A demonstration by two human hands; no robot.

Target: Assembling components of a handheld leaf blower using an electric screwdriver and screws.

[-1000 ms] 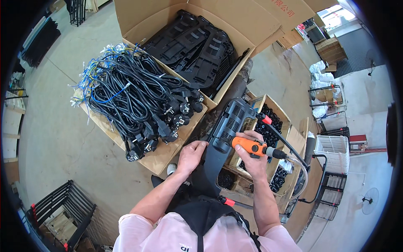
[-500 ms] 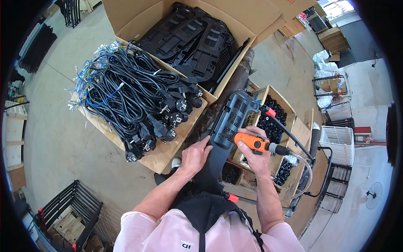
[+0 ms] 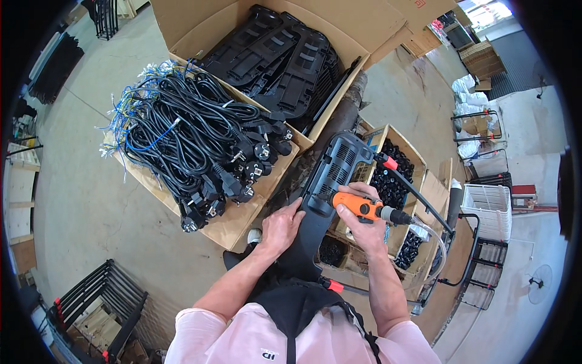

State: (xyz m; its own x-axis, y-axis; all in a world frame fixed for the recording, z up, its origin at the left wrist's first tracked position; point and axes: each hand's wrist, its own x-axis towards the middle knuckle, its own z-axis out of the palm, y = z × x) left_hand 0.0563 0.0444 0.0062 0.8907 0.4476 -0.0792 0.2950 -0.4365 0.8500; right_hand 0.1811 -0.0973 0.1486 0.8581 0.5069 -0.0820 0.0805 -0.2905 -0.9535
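Observation:
A black plastic panel with a slotted vent section lies before me, attached to a black tube frame with red end pieces. My left hand grips the panel's left edge, fingers partly hidden. In my right hand is an orange air screwdriver, held almost level. Its nose reaches the panel just below the vents; the tip itself is hidden. A clear hose runs from the screwdriver's back end.
Bundled black power cords with plugs fill a carton at left. Behind it, a large cardboard box holds black plastic panels. Right of my work, a wooden tray contains small black parts. Black tube frames are stacked lower left.
My right hand and the air screwdriver have shifted slightly left, toward the panel's left edge. My left hand stays in place on the panel.

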